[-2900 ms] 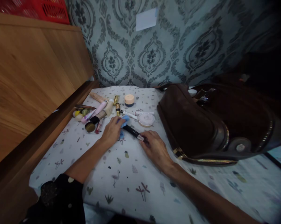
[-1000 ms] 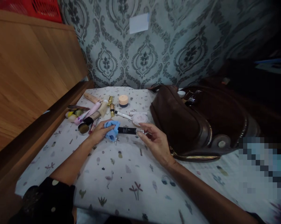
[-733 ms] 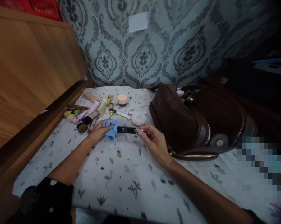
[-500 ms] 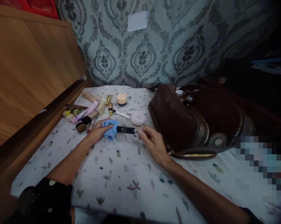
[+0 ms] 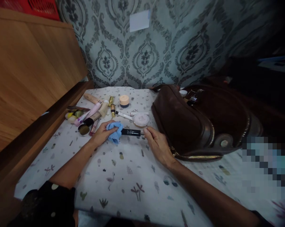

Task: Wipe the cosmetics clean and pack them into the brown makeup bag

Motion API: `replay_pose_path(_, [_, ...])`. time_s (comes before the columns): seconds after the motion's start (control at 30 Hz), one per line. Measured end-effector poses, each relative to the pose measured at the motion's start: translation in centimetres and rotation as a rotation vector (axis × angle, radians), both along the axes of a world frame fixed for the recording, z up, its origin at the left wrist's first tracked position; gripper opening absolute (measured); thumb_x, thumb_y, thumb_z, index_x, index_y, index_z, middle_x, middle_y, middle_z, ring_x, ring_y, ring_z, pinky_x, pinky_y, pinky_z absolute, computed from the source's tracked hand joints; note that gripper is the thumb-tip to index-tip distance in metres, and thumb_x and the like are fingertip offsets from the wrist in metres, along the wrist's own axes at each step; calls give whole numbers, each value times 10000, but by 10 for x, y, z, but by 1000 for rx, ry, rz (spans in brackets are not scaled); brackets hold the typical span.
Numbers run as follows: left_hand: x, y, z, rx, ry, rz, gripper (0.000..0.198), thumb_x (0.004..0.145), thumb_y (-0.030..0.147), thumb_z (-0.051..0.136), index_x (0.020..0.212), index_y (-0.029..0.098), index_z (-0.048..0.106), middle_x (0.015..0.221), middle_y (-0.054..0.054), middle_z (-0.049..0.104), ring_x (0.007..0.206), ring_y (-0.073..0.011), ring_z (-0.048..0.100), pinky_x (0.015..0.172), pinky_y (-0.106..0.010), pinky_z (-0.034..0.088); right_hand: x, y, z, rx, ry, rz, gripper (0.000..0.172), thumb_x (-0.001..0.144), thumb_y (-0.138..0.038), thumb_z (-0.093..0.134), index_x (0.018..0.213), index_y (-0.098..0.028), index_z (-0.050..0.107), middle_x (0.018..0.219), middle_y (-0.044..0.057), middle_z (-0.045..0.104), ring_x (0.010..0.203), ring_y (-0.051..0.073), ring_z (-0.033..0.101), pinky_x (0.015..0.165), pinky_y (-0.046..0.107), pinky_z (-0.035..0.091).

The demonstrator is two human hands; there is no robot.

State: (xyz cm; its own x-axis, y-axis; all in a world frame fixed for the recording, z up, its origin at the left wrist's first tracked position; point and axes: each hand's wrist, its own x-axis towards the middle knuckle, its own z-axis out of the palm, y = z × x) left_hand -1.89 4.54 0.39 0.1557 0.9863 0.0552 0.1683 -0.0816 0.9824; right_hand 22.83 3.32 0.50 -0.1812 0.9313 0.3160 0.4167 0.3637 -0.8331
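Observation:
My left hand [image 5: 101, 134] is closed around a crumpled light-blue cloth [image 5: 115, 133], which wraps one end of a slim black cosmetic tube [image 5: 132, 132]. The tube lies level above the patterned sheet, small pale lettering on its side. At its thin silver right end, my right hand [image 5: 158, 144] pinches with thumb and forefinger. Just behind the tube rests a round pale-pink compact [image 5: 141, 120], and a white pen-like stick [image 5: 125, 115] lies beside it.
A large brown leather bag [image 5: 180, 126] stands open at the right. Left of centre lie several cosmetics, including a lilac tube [image 5: 89, 113], a makeup brush [image 5: 84, 129] and a peach-lidded jar [image 5: 124, 101]. A wooden cabinet [image 5: 36, 60] borders the left side.
The black tube has turned slightly, so its lettering shows differently. Both hands and the whole scene have shifted a little to the right in view.

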Motion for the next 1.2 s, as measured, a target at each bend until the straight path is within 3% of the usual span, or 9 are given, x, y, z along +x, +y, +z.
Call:
replay_pose_path(0.1, [2, -2, 6, 189, 258, 67, 277, 873, 432, 608, 879, 157, 640, 807, -26, 658, 761, -182, 627, 718, -287, 526, -1, 1, -1, -12, 25, -24, 436, 934, -551, 382, 638, -231, 356, 579, -45, 339, 549, 119, 359, 514, 242, 289])
replay_pose_path(0.23, [23, -15, 11, 624, 657, 231, 322, 968, 348, 477, 1163, 141, 628, 1101, -125, 669, 1062, -265, 606, 956, -411, 480, -2, 0, -4, 7, 25, -36, 442, 930, -555, 397, 631, -231, 363, 561, -50, 327, 536, 118, 347, 505, 241, 285])
replay_pose_path(0.37, [57, -32, 9, 882, 887, 0, 440, 951, 265, 468, 1361, 107, 498, 1164, -172, 649, 1123, -301, 587, 1050, -501, 425, -4, -5, -5, 39, 27, 59, 374, 943, -474, 402, 670, -220, 434, 572, -39, 419, 544, 128, 410, 539, 245, 336])
replay_pose_path(0.5, [60, -30, 7, 731, 954, -191, 510, 919, 261, 518, 1401, 108, 454, 1208, -178, 662, 1108, -312, 614, 1020, -492, 448, -3, -7, -2, 83, 29, 52, 376, 953, -460, 403, 665, -220, 436, 565, -36, 428, 539, 129, 425, 543, 249, 343])
replay_pose_path(0.7, [17, -13, 10, 469, 752, -248, 468, 874, 347, 612, 1304, 169, 572, 1296, -143, 656, 1163, -310, 626, 984, -404, 475, 2, -5, 2, 145, 155, -59, 364, 978, -437, 416, 694, -216, 465, 586, -42, 424, 547, 117, 410, 528, 241, 333])
replay_pose_path(0.97, [21, -19, 23, 230, 481, -282, 285, 832, 328, 633, 1046, 151, 694, 946, -59, 739, 852, -214, 671, 768, -277, 497, -2, 1, 1, -110, 506, 72, 366, 853, -553, 624, 872, -189, 600, 633, -42, 487, 518, 101, 425, 467, 224, 346])
replay_pose_path(1.07, [22, -22, 21, 138, 367, -181, 293, 787, 403, 697, 929, 149, 724, 870, -52, 731, 822, -215, 659, 742, -275, 515, -2, 4, 2, -207, 609, 67, 402, 785, -570, 689, 860, -183, 609, 605, -53, 478, 491, 89, 403, 440, 214, 319])
replay_pose_path(1.2, [22, -19, 8, 8, 56, 226, 386, 608, 431, 840, 835, 138, 732, 769, -49, 718, 701, -201, 652, 627, -276, 541, -3, 5, 3, -227, 701, 71, 416, 750, -584, 707, 787, -194, 567, 582, -64, 465, 471, 77, 374, 427, 206, 293])
